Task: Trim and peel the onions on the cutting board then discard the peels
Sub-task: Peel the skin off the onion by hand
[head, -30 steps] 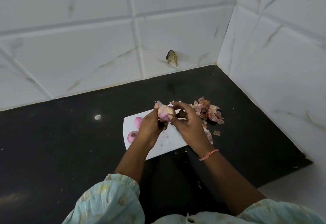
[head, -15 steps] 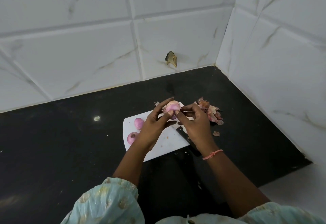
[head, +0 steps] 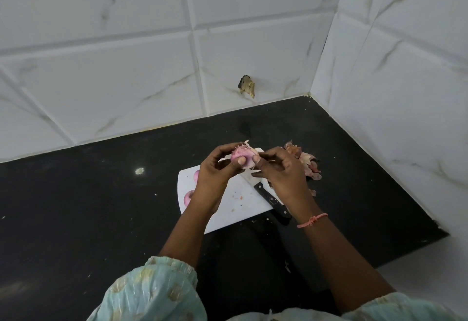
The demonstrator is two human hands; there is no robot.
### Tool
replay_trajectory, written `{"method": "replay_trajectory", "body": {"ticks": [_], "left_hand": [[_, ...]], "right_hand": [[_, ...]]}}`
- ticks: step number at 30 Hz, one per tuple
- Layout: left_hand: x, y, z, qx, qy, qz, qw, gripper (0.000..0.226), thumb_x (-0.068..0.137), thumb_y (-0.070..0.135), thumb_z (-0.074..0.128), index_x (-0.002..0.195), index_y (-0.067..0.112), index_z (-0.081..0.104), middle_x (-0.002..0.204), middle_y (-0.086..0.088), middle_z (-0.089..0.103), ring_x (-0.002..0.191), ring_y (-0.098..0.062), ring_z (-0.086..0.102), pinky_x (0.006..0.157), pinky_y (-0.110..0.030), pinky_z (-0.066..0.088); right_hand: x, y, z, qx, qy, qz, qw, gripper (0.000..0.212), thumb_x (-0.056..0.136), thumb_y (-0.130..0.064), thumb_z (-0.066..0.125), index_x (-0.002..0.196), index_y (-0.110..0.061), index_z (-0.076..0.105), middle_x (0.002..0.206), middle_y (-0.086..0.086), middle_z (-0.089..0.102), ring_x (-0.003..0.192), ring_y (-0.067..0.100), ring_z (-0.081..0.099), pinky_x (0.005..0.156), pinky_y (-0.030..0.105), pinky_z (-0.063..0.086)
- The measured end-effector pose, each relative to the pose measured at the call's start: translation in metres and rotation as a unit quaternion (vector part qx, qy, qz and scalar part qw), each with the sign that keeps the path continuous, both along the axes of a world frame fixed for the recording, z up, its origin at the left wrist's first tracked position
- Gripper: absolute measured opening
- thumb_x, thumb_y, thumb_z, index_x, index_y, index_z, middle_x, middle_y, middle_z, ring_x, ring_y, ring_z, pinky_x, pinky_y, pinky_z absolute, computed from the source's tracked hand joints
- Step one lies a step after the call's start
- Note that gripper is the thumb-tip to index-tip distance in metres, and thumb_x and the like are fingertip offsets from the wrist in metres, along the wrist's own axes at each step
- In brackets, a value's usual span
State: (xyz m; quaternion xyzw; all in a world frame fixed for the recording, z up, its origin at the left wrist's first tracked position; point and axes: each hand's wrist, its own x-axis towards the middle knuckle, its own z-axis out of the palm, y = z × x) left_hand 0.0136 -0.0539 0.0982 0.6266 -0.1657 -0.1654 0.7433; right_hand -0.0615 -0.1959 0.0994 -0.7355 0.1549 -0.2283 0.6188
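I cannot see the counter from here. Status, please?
Both hands, left and right, gripping one onion, mid-peel. Knife lying on board. Peels piled right. Nothing obstructing.

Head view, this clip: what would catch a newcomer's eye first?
Above the white plastic cutting board, the left hand and right hand hold a small, partly peeled pink onion between them. A black-handled knife lies on the board's right edge, under the right hand. A heap of dry pinkish-brown onion peels sits on the black countertop, right of the board.
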Motion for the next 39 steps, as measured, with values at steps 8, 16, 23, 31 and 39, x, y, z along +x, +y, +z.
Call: {"method": "replay_trajectory", "body": {"ticks": [8, 16, 23, 31, 39], "left_hand": [[0.004, 0.0, -0.001, 0.037, -0.109, 0.0, 0.993, 0.037, 0.081, 0.007, 0.079, 0.115, 0.021, 0.07, 0.12, -0.003, 0.07, 0.112, -0.017, 0.066, 0.095, -0.025, 0.054], [0.004, 0.001, -0.001, 0.042, -0.116, 0.003, 0.992, 0.038, 0.08, 0.008, 0.08, 0.117, 0.015, 0.071, 0.121, -0.005, 0.07, 0.112, -0.018, 0.067, 0.093, -0.024, 0.054], [0.005, 0.005, 0.002, 0.033, -0.1, -0.007, 0.994, 0.039, 0.079, 0.006, 0.08, 0.117, 0.015, 0.071, 0.121, -0.003, 0.071, 0.114, -0.017, 0.066, 0.097, -0.029, 0.054], [0.008, 0.005, 0.005, 0.05, -0.156, 0.008, 0.986, 0.038, 0.078, 0.006, 0.083, 0.111, 0.022, 0.073, 0.116, 0.0, 0.069, 0.112, -0.023, 0.065, 0.096, -0.036, 0.056], [0.002, 0.005, 0.008, 0.01, -0.08, -0.018, 0.997, 0.042, 0.081, 0.002, 0.079, 0.119, 0.015, 0.068, 0.122, -0.002, 0.069, 0.115, -0.016, 0.066, 0.096, -0.027, 0.054]], "right_hand": [[0.006, 0.006, 0.004, 0.037, 0.014, -0.036, 0.999, 0.014, 0.083, -0.026, 0.075, 0.091, -0.018, 0.065, 0.09, 0.001, 0.073, 0.084, 0.016, 0.073, 0.071, 0.033, 0.061], [0.005, 0.005, 0.003, -0.031, 0.016, -0.052, 0.998, 0.008, 0.087, -0.019, 0.07, 0.081, -0.019, 0.064, 0.082, 0.002, 0.072, 0.079, 0.017, 0.072, 0.07, 0.043, 0.062], [0.002, 0.003, 0.008, -0.068, 0.005, -0.07, 0.995, 0.007, 0.09, -0.014, 0.067, 0.085, -0.019, 0.067, 0.081, -0.002, 0.071, 0.077, 0.013, 0.07, 0.07, 0.043, 0.061], [0.0, 0.01, 0.01, -0.05, -0.033, -0.033, 0.998, 0.009, 0.089, -0.019, 0.071, 0.097, -0.023, 0.068, 0.095, -0.006, 0.069, 0.092, 0.014, 0.068, 0.068, 0.04, 0.062], [0.002, 0.009, 0.014, -0.175, -0.012, -0.094, 0.98, 0.014, 0.09, -0.016, 0.068, 0.104, -0.015, 0.067, 0.098, -0.002, 0.068, 0.09, 0.006, 0.064, 0.079, 0.023, 0.057]]}}
